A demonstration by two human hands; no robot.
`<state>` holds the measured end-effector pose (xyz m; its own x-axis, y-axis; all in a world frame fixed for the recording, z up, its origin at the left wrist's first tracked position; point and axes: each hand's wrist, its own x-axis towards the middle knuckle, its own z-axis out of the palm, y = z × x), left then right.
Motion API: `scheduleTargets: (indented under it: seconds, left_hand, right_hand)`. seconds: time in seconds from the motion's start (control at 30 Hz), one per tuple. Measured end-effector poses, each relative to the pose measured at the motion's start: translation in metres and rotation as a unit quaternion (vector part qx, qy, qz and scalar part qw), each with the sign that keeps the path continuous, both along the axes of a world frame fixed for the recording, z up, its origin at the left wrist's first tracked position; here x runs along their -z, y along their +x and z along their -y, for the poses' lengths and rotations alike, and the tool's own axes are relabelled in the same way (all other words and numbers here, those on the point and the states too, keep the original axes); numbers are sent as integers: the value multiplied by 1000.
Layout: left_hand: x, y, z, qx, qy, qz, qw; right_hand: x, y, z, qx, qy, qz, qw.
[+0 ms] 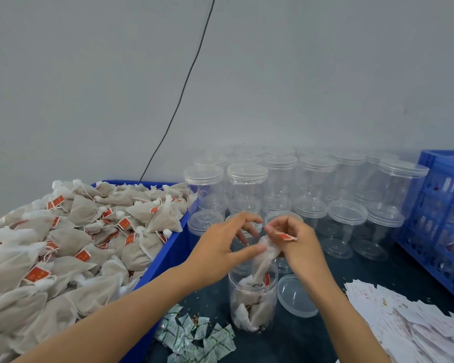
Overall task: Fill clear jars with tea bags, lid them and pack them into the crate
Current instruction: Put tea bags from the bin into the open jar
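Both hands, L (215, 247) & R (296, 242), pinch one tea bag (264, 254) w/ fingers, lower centre frame, over open jar (252, 299) on counter. Prob. steadying it to feed in.

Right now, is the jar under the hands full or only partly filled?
Partly filled. The jar stands upright and unlidded, with tea bags piled unevenly inside; both hands are feeding another tea bag into its mouth.

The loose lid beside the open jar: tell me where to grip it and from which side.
Pinch the loose lid by its raised rim on the right, near edge. It lies rim-up on the table, its left edge close by the open jar, so only the rim gives purchase.
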<state>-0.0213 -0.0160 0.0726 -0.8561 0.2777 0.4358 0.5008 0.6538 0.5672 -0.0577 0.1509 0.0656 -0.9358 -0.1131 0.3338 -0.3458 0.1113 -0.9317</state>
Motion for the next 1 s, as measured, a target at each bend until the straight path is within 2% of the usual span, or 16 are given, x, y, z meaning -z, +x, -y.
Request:
scheduleTargets:
  seconds: [0.07,0.17,0.27,0.33,0.4,0.47,0.6,0.7,0.8,0.87,1.0]
  left_hand:
    - [4,-1,-2,-15,-54,-5,998]
    - [9,-3,0,-54,-75,-27,995]
    - [10,-3,3,-66,-107,-54,991]
    - [12,-6,3,-56,-184,-79,978]
    - [13,-8,-1,-39,-295,-113,948]
    - [13,-11,-4,-35,-350,-139,926]
    - [7,-12,-8,-14,-361,-146,921]
    - [4,-8,-11,46,-383,-79,919]
    - [6,-2,-13,88,-312,-6,946]
    - [5,0,-11,88,-265,8,960]
    - [-2,0,-12,92,-330,13,939]
  right_hand:
    - [1,3,4,-22,1,22,1000]
    - [3,5,5,-56,13,54,997]
    - [2,4,3,-51,39,40,997]
    - [0,3,1,-25,56,8,998]
    - [-3,2,-3,-1,72,-18,997]
    - [-4,0,-7,8,80,-25,996]
    - [-4,-2,-14,14,91,-13,996]
    - [-5,-4,-18,18,86,-6,996]
    - [-5,-5,-20,13,78,3,997]
    - [-5,-6,-22,11,72,7,997]
    - [-6,-7,-24,12,68,12,998]
